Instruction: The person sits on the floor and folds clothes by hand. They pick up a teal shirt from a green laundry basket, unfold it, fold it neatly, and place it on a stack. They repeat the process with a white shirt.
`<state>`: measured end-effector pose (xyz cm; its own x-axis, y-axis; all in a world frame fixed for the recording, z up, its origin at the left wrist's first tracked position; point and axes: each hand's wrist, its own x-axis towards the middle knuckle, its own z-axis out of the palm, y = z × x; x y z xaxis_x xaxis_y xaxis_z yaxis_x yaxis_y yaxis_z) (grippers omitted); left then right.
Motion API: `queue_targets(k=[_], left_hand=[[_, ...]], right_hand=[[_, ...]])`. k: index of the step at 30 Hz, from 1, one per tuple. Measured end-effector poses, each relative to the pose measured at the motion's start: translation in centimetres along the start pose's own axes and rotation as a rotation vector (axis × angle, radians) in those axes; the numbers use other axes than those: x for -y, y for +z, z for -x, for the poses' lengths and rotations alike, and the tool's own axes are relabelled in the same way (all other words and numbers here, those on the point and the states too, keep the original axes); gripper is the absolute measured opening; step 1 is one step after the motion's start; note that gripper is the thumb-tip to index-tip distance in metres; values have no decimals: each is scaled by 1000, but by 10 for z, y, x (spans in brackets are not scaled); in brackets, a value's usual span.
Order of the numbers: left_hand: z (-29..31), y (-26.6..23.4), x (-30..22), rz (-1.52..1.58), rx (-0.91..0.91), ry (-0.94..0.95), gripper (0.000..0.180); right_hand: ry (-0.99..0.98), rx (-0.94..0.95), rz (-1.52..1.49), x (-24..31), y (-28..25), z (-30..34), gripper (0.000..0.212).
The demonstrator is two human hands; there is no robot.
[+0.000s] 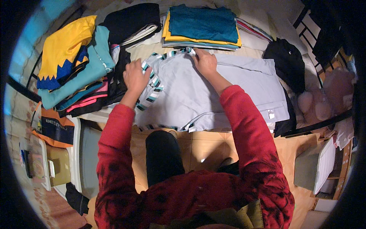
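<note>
A pale grey shirt with teal, black and white striped trim lies spread sideways across the bed in front of me. Its collar end points left and its hem right, where a small white label shows. My left hand is closed at the striped collar, with the fingertips partly hidden. At the shirt's far side, my right hand pinches the striped edge of a sleeve between thumb and fingers. The fabric between both hands lies mostly flat, with soft creases.
Folded clothes form a leaning pile at left, a dark pile behind it and a teal-topped stack at the back. Black clothing lies at right. An orange and black bag hangs at lower left; a plush toy sits far right.
</note>
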<state>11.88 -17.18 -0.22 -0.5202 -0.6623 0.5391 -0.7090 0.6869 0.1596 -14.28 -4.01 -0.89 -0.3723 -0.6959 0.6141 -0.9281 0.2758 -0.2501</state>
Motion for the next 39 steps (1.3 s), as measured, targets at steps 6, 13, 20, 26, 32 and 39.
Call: queue_targets(k=[6, 13, 20, 26, 32, 39], left_hand=[[-63, 31, -5, 58, 314, -209, 49], [-56, 38, 27, -98, 83, -267, 21], [-55, 21, 10, -291, 138, -112, 24], [-64, 12, -65, 73, -26, 467, 36], [-44, 51, -135, 48, 350, 628, 52], [-29, 78, -119, 87, 424, 573, 59]], right_hand=[[-164, 22, 96, -1, -3, 19, 32], [-254, 11, 95, -10, 2, 22, 34], [-202, 203, 33, -24, -27, 29, 43], [-165, 151, 143, -101, -78, 49, 45], [161, 323, 392, -242, -113, 64, 50], [341, 336, 442, -322, -123, 83, 59]])
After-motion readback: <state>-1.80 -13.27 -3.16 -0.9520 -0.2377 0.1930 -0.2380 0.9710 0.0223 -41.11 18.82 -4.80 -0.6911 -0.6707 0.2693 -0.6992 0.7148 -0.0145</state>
